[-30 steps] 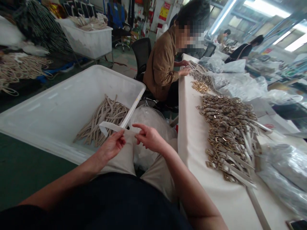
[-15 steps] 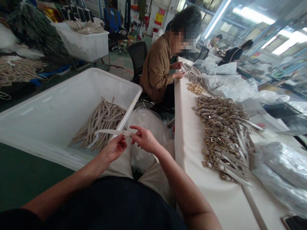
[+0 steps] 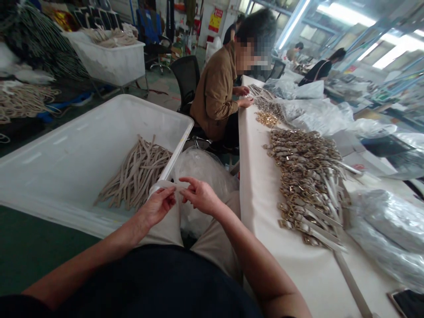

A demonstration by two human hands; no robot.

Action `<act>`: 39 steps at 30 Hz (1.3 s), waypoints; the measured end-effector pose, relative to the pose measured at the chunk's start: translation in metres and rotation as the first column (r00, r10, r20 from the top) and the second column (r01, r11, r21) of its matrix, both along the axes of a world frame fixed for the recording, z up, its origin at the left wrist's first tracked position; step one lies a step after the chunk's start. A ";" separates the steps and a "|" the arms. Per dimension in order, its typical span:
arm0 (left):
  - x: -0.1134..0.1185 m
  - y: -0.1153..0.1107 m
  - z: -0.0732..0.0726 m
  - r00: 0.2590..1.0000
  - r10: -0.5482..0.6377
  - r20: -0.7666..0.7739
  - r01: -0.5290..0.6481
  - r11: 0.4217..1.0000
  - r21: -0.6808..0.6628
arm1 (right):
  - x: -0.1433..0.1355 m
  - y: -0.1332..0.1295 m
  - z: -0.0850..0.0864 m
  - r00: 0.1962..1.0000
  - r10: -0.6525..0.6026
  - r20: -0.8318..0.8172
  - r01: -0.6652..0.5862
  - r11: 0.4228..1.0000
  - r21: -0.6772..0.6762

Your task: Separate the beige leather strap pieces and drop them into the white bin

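Note:
A pale strap (image 3: 165,183) is stretched between my two hands above my lap, near the corner of the white bin (image 3: 188,126). My left hand (image 3: 159,206) pinches it from below, fingers curled. My right hand (image 3: 200,194) grips it between thumb and fingers, with the index finger pointing out to the left. The strap's left end loops down by the bin's rim. Inside the bin lies a heap of beige straps (image 3: 135,172). On the table to my right is a big pile of straps with gold buckles (image 3: 304,176).
A person in a brown jacket (image 3: 215,92) works at the far end of the cloth-covered table (image 3: 258,212). Beside my knees is a clear plastic bag (image 3: 202,172). Small gold parts (image 3: 266,118), plastic bags (image 3: 387,221) and a phone (image 3: 407,302) lie on the table.
The free left part of the strap, which stretched out over the bin, now shows shorter and curls down near my left hand. Both hands keep nearly the same place. The whole view has shifted slightly.

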State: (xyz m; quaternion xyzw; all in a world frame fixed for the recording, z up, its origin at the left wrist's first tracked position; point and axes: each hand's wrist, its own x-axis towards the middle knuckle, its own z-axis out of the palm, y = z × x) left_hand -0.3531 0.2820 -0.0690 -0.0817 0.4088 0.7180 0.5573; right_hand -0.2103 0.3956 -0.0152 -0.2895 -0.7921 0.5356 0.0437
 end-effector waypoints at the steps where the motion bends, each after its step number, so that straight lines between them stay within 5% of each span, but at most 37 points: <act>1: -0.006 0.000 0.000 1.000 0.018 -0.011 -0.018 1.000 -0.016 | 0.004 0.002 0.001 1.000 -0.007 -0.012 0.007 0.999 -0.032; 4: -0.017 0.001 0.001 0.999 0.032 -0.012 -0.033 0.998 -0.046 | 0.013 0.008 0.006 0.999 -0.030 -0.013 0.030 0.998 -0.060; 9: 0.001 0.007 -0.004 0.995 -0.099 -0.026 0.100 0.994 0.042 | 0.007 0.007 0.000 0.999 -0.002 -0.034 0.003 1.000 0.031; 14: -0.019 0.011 0.002 1.000 -0.009 -0.004 0.009 1.000 -0.005 | 0.026 0.005 0.010 0.965 0.087 -0.248 -0.084 0.996 0.024; 18: -0.030 0.010 0.015 0.999 -0.019 0.040 0.020 1.000 -0.016 | 0.038 0.011 0.015 0.909 0.072 -0.410 0.000 0.985 0.172; 24: -0.016 0.009 0.022 0.986 -0.108 0.129 0.113 0.993 -0.032 | 0.032 0.016 -0.008 0.902 0.160 -0.402 0.049 0.886 0.462; 33: 0.008 0.002 0.007 0.953 -0.287 0.096 0.282 0.957 0.064 | 0.026 0.008 -0.021 0.868 0.279 -0.411 0.034 0.792 0.610; 39: 0.016 -0.008 0.012 0.912 -0.403 0.082 0.392 0.912 0.123 | 0.024 0.004 -0.017 0.854 0.310 -0.418 -0.035 0.836 0.548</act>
